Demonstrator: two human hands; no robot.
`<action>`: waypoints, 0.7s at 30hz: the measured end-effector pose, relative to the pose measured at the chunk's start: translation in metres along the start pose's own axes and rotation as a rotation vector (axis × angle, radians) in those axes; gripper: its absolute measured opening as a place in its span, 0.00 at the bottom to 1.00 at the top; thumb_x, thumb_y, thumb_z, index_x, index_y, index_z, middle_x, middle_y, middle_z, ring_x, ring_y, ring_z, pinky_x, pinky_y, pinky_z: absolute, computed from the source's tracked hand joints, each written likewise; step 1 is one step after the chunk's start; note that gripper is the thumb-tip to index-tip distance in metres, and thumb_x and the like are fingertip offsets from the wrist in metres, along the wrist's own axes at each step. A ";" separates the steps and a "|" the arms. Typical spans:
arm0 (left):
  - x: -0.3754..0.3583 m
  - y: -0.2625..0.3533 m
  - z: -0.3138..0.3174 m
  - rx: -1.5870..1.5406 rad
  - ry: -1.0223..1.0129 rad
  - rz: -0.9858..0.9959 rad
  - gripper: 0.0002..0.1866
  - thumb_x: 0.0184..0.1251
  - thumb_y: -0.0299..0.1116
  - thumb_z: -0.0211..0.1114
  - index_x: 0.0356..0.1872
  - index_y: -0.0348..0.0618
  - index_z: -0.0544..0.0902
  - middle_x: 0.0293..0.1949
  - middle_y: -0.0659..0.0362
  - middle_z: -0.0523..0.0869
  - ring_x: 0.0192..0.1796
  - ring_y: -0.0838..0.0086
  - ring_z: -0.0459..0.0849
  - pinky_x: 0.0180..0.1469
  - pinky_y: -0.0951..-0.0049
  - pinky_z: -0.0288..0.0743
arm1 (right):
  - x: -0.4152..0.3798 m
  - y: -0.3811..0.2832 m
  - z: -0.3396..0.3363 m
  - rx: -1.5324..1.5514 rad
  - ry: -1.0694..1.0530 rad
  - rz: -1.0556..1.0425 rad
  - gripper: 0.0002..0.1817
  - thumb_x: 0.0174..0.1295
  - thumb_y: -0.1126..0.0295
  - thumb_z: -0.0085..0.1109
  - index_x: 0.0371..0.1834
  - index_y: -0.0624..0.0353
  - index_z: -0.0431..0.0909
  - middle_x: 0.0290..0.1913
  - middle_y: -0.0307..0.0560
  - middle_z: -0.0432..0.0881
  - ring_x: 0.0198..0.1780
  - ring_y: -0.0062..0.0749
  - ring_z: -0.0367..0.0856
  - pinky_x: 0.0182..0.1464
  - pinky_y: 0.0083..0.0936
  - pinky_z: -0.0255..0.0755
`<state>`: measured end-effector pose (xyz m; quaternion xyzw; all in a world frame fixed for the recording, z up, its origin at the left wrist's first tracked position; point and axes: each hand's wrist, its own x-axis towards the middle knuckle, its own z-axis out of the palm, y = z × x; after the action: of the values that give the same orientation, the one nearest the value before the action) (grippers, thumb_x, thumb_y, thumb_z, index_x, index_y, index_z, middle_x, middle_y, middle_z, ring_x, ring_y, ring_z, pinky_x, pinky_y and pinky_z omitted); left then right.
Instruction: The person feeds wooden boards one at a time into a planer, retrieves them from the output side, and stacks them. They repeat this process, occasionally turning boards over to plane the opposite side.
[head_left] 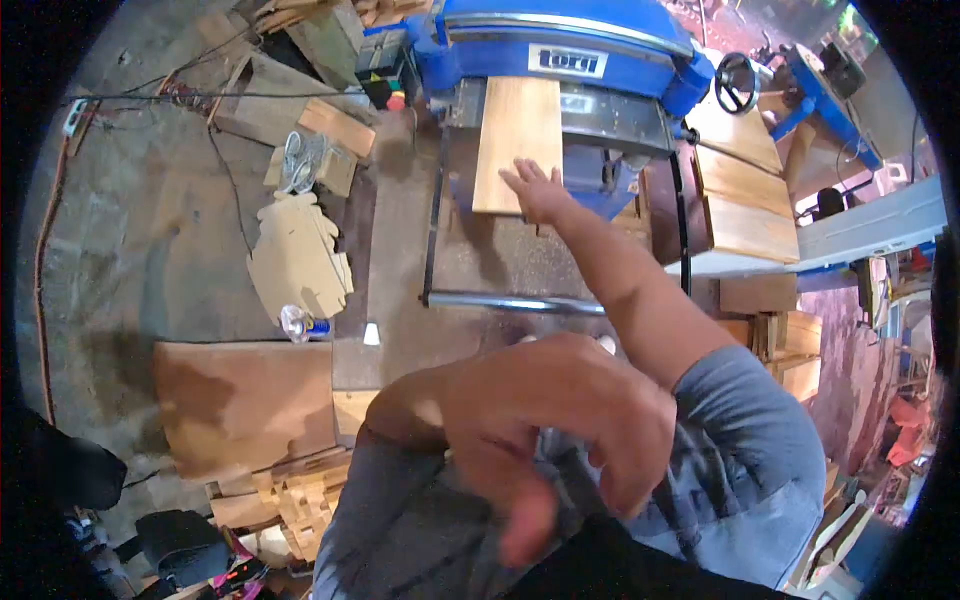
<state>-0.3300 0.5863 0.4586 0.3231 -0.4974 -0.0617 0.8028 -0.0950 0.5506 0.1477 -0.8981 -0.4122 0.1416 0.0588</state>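
Note:
A light wooden board (518,130) extends out of the front of a blue planer-like machine (620,25) with a "torq" label. My right hand (536,190) lies on the board's near right part, its fingers spread and not wrapped around anything. Close to the camera, my left hand (560,420) is raised in front of my body. Its fingers are bent downward, with the thumb apart from them and nothing seen between. It is slightly blurred and touches neither the board nor the machine.
A black frame with a metal roller (515,302) stands below the board. Wide boards (745,185) lie at the right, near a black handwheel (737,83). Cardboard (300,260), a can (316,327) and a brown sheet (240,405) are on the floor at the left.

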 end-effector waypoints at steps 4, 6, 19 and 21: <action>0.008 -0.014 0.013 -0.053 -0.063 0.138 0.20 0.73 0.46 0.59 0.32 0.38 0.83 0.31 0.52 0.83 0.28 0.62 0.82 0.27 0.65 0.74 | 0.004 0.000 0.014 -0.008 0.133 0.023 0.35 0.63 0.74 0.48 0.75 0.41 0.56 0.77 0.55 0.51 0.79 0.51 0.47 0.71 0.64 0.49; 0.010 -0.018 0.014 -0.051 -0.131 0.120 0.20 0.73 0.47 0.59 0.32 0.39 0.83 0.31 0.53 0.83 0.30 0.62 0.82 0.29 0.65 0.74 | 0.022 0.013 0.044 -0.078 0.314 0.079 0.33 0.63 0.73 0.51 0.73 0.44 0.59 0.74 0.59 0.57 0.76 0.54 0.53 0.71 0.58 0.52; -0.235 -0.167 -0.112 0.704 0.587 -1.109 0.11 0.66 0.32 0.67 0.45 0.38 0.82 0.36 0.59 0.85 0.39 0.78 0.83 0.44 0.75 0.77 | -0.301 0.114 0.028 0.228 0.672 0.378 0.41 0.54 0.61 0.69 0.72 0.51 0.61 0.72 0.62 0.59 0.74 0.57 0.55 0.74 0.50 0.52; -0.217 -0.180 -0.124 0.720 0.445 -1.189 0.10 0.66 0.32 0.67 0.45 0.39 0.82 0.36 0.58 0.85 0.39 0.77 0.83 0.44 0.75 0.77 | -0.352 0.137 0.039 0.270 0.673 0.602 0.41 0.56 0.61 0.68 0.73 0.50 0.60 0.73 0.61 0.58 0.75 0.56 0.54 0.74 0.46 0.52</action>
<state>-0.2943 0.5928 0.1523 0.7875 -0.0522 -0.2526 0.5597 -0.2253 0.1944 0.1526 -0.9580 -0.0694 -0.0943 0.2617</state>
